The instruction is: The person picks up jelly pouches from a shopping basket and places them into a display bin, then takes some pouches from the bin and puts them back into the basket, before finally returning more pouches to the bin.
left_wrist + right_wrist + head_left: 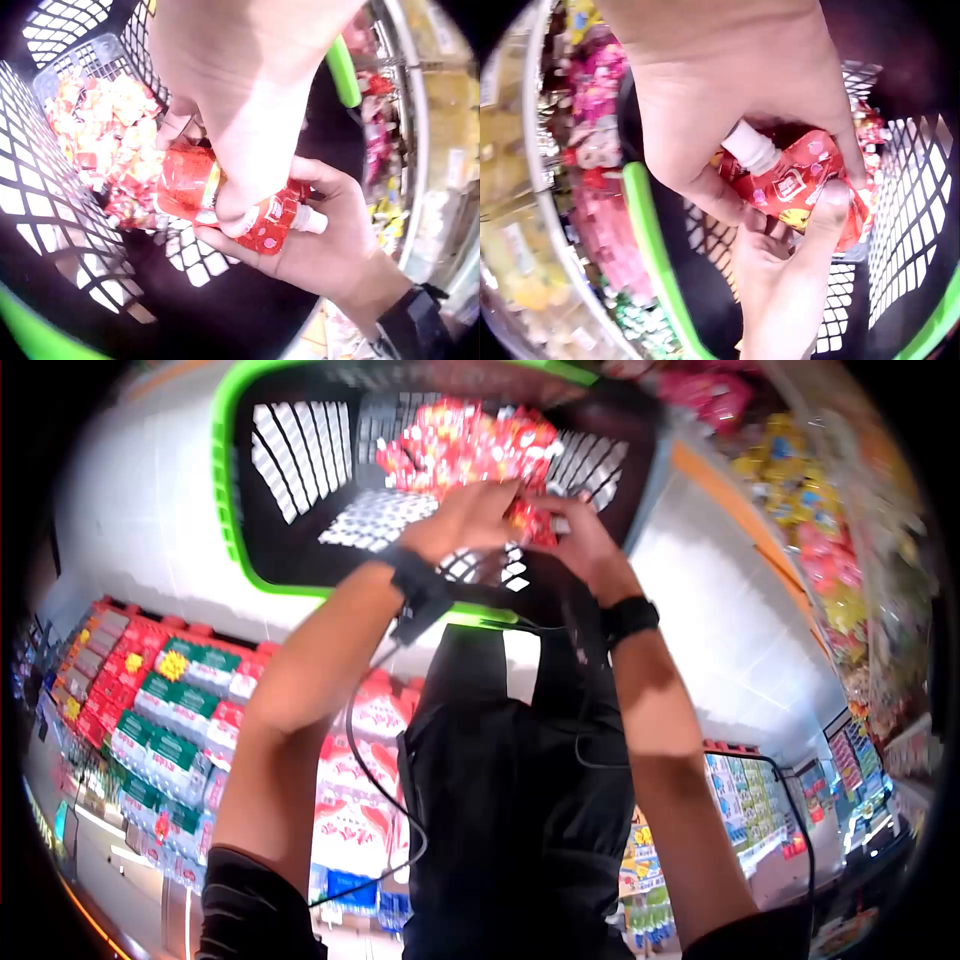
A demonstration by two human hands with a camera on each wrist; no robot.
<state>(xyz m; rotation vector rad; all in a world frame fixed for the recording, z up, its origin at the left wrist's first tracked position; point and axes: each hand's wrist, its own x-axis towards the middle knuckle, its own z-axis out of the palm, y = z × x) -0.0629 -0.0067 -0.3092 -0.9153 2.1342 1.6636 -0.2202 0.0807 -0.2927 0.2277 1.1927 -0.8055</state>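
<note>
A red spout pouch [802,176] with a white screw cap [746,146] is held between both hands over the black basket. My left hand [465,520] pinches it, the thumb lying across its printed front in the right wrist view. Around the pouch from the other side, close to the spout, curl the fingers of my right hand [590,545]. In the left wrist view the pouch [187,180] shows a yellow stripe partly covered by the left hand. Below and beyond the hands, a heap of shiny red packets [465,445] lies inside the basket.
The black slatted basket [290,545] has a bright green rim [222,470]. Bagged goods in yellow and pink [800,490] line a shelf on the right. Stacked red and green multipacks [170,710] stand behind at the left. Cables [355,730] run from the wristbands.
</note>
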